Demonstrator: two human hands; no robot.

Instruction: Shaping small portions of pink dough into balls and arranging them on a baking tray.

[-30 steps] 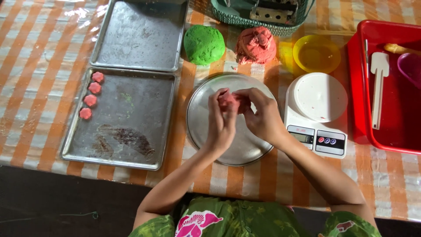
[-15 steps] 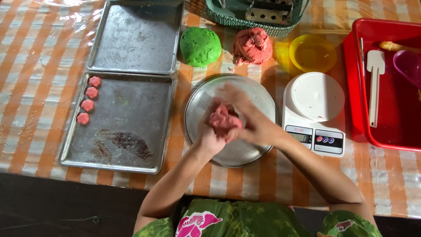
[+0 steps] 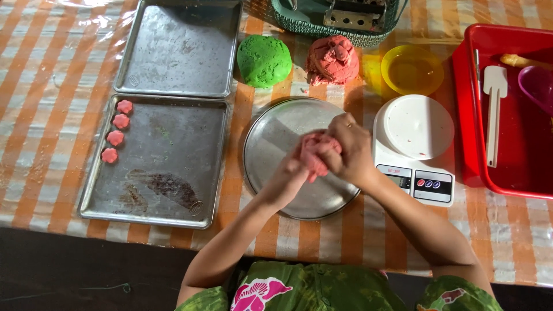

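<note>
Four shaped pink pieces already sit at the left edge of the lower-left tray. At centre, left hand and right hand close around pink dough above the round pan; two dough mounds, upper centre, look untouched.

pink dough half-hidden between hands

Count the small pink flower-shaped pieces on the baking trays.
4, in a column along the left edge of the nearer tray: at and. None looks hidden.
</note>
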